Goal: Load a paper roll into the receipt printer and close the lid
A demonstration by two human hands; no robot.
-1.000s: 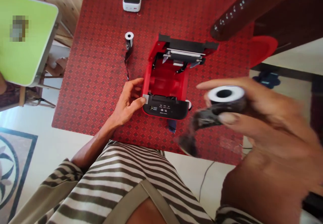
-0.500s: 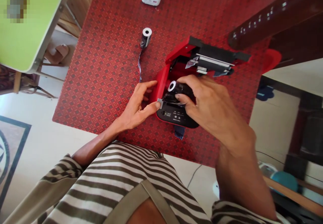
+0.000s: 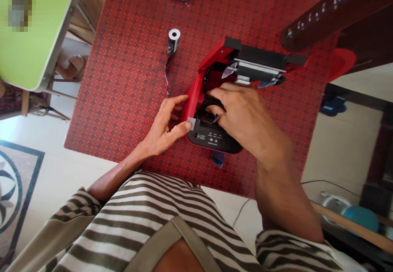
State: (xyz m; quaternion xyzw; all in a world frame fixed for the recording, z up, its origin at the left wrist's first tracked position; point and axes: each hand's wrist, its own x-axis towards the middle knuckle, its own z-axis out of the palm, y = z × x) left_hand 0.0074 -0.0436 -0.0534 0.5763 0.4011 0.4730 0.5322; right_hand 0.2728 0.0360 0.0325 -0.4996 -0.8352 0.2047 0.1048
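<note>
Holding a mostly hidden dark roll (image 3: 206,113): right hand (image 3: 244,120).

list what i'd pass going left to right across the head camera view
Lime-green tabletop with a pale edge → black roll with a white end → open red-and-black plastic case → dark blue footwear

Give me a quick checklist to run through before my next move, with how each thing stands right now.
1. Lid open: ok.
2. Left hand on the box: ok, thumb at the front corner.
3. Right hand out of the box: not ok, fingers inside.
4. Black film lying flat: not ok, it curls by the right thumb.
5. Inside seated properly: cannot tell, right hand hides it.
6. Roll outside the box: ok.
</note>
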